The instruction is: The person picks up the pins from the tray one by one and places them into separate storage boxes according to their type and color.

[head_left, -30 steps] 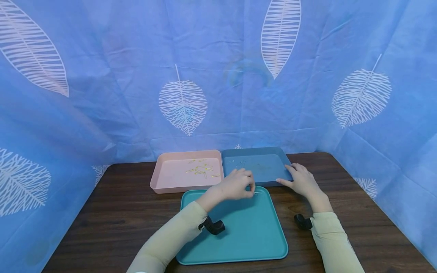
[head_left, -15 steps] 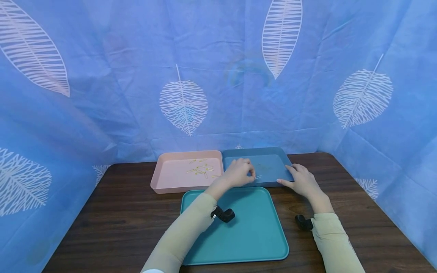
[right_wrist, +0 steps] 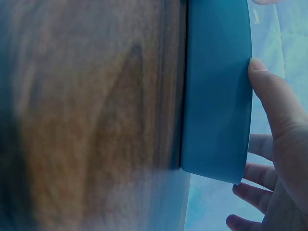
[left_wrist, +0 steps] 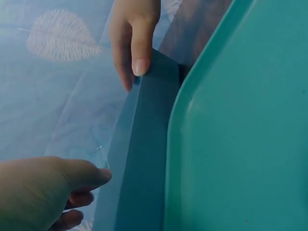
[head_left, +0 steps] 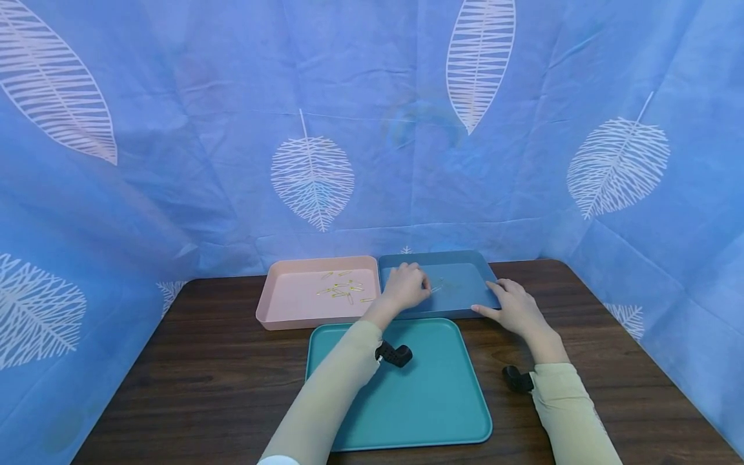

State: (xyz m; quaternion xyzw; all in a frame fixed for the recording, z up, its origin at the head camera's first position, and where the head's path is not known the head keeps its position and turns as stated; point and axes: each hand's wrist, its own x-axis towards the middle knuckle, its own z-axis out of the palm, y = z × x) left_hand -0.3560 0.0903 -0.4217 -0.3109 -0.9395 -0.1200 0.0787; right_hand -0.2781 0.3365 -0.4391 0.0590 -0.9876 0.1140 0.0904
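My left hand is over the blue tray, thumb and fingers pinching a thin silvery safety pin. In the left wrist view the pin sticks out past the thumb tip, with a small shiny end. My right hand rests at the blue tray's near right corner, fingers spread. Its thumb touches the tray's rim in the right wrist view, while the other fingers lie along the outside. Left of the blue tray, the pink tray holds several gold safety pins.
A larger teal tray lies in front of both, close to the blue tray's near wall. My left forearm crosses over it. All three trays stand on a dark wooden table. A blue cloth with white leaves hangs behind.
My left hand has moved from above the teal tray's far edge, forward into the space over the blue tray, carrying the safety pin. The right hand has stayed at the tray corner.
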